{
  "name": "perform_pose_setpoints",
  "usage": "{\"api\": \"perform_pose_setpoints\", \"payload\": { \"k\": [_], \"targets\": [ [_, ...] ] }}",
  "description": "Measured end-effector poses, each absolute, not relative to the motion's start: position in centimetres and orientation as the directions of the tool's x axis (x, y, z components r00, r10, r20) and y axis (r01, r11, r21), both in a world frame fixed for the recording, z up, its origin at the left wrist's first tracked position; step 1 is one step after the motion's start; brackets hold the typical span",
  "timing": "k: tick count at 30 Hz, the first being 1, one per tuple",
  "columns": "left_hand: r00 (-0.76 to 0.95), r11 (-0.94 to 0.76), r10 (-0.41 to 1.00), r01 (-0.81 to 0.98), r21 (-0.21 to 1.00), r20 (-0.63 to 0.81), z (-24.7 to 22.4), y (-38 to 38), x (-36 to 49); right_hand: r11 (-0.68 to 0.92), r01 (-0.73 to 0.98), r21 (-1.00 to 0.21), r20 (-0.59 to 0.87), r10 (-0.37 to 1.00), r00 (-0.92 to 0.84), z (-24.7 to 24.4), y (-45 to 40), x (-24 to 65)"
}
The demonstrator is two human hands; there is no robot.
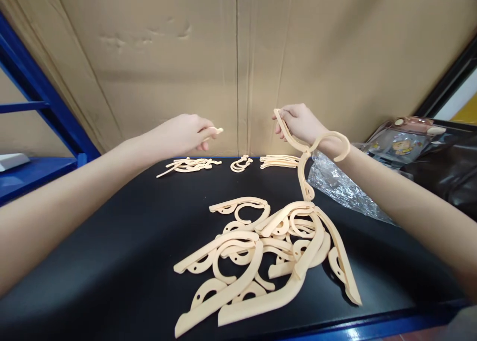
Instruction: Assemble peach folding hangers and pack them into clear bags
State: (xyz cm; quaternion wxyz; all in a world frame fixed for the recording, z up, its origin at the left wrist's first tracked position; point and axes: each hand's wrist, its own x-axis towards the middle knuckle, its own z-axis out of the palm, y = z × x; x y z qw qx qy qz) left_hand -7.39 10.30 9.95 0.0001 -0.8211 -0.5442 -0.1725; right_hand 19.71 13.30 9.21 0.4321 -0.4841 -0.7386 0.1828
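My right hand, raised above the far side of the table, grips one arm of a beige folding clothes hanger. The hanger's curved hook points right over my forearm and its other arm hangs down. At the left, my left hand is closed in a pinch on a small beige hanger part; only its tip shows. Below my hands, several folding hangers lie in a pile on the black tabletop.
Loose beige parts lie in three groups along the back: a left heap, small hooks and straight strips. Clear plastic wrap and a transparent bag lie at right. A cardboard wall stands behind; a blue frame is left.
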Motion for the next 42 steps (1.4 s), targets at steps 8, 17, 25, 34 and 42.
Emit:
{"api": "perform_pose_setpoints", "payload": {
  "k": [8,17,25,34,42],
  "targets": [
    [0.338,-0.39,0.882,0.914,0.108,0.328,2.0,14.1,-12.7,0.491,0.313,-0.813,0.5,0.864,-0.057,9.9,12.0,19.4],
    [0.442,-0.559,0.791,0.24,0.794,0.424,4.5,7.4,-2.0,0.884,0.134,-0.449,0.893,0.439,0.098,10.8,9.0,17.5],
    [0.35,-0.09,0.923,-0.204,0.975,0.159,6.5,3.2,0.1,0.836,0.388,-0.388,0.912,0.409,0.032,8.7,8.1,19.8],
    [0.283,0.147,0.954,-0.141,0.979,-0.103,5.8,2.3,-0.9,0.56,0.681,0.472,0.63,0.325,-0.705,5.2,6.1,19.4],
    [0.402,0.165,0.904,-0.021,0.986,-0.143,4.9,2.4,-1.6,0.73,0.515,0.449,0.478,0.29,-0.829,5.1,5.6,18.9]
  ]
}}
